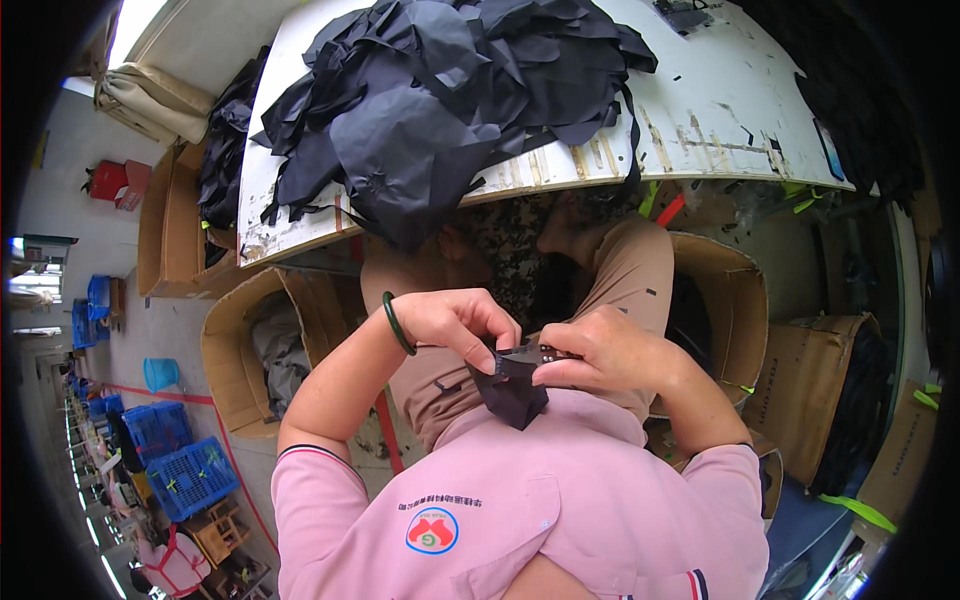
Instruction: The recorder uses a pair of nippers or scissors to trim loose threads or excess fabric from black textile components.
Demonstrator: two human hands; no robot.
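Observation:
In front of my pink shirt, a small black fabric piece (515, 398) hangs between both hands, its lower part folded to a point. My left hand (465, 325), below a dark green bangle, pinches its upper edge between thumb and fingers. Close beside it, my right hand (612, 350) is closed around a small dark object (556, 354) with pale dots, whose kind I cannot make out. The right thumb lies against the same edge of the fabric. Beyond my knees, a large heap of black fabric pieces (430, 110) covers much of the white table (700, 110).
Cardboard boxes stand on both sides of my legs, one on the left (235, 350) with grey cloth inside, another on the right (735, 290). Blue plastic crates (190, 475) are on the floor at far left. Tape scraps and stains mark the table's near edge.

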